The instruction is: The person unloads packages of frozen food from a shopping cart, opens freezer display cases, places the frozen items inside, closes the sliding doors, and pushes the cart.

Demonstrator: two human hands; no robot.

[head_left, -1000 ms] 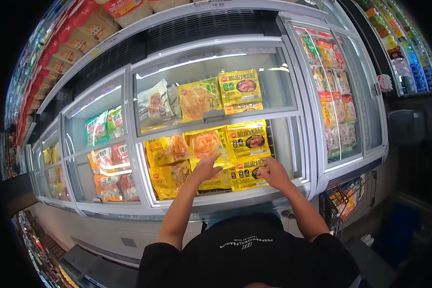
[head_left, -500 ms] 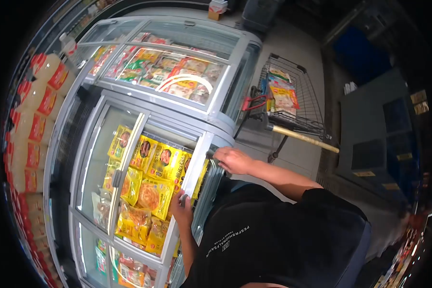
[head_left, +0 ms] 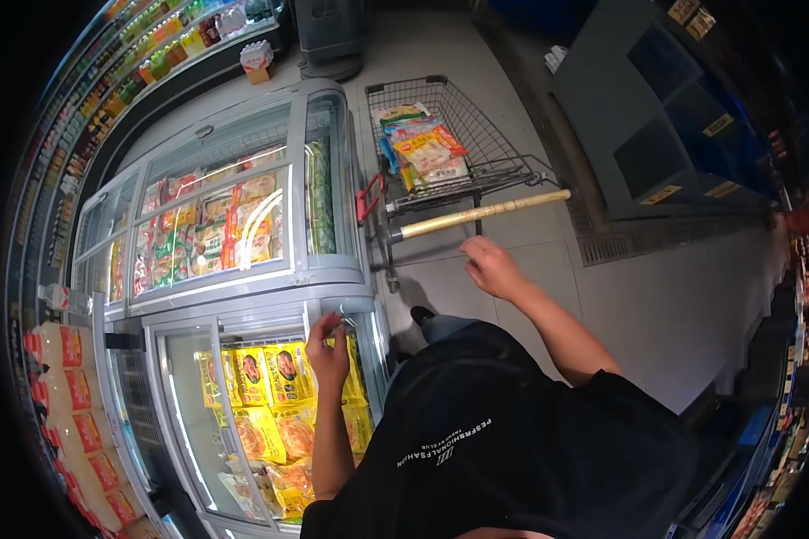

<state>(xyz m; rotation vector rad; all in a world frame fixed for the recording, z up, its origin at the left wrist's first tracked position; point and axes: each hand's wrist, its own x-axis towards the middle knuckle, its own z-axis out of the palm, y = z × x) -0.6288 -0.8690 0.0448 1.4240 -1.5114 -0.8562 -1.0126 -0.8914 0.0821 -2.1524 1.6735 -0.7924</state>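
My left hand (head_left: 329, 349) is over the front edge of a chest freezer (head_left: 333, 293), fingers bent and apart with nothing in them. Below it, yellow food bags (head_left: 288, 373) lie in rows inside the freezer, partly hidden by my left forearm. The front part of this section looks uncovered, while a glass lid (head_left: 189, 377) spans its far side. My right hand (head_left: 493, 267) hovers just short of the pale yellow handle (head_left: 485, 212) of a shopping cart (head_left: 503, 162), apart from it. Its fingers are loosely curled and hold nothing visible. Several food packages (head_left: 427, 148) lie in the cart.
Another glass-topped freezer section (head_left: 211, 211) stands ahead on the left, holding packaged food. Large jugs (head_left: 85, 422) with red labels line the left side. Drink shelves (head_left: 153, 58) curve behind. A grey cabinet (head_left: 602, 108) stands right, beside a floor grate (head_left: 616, 249).
My view has turned toward the cart. My right hand has left the freezer edge for the cart handle. The white-edged glass pane near my left hand appears slid away from the front.
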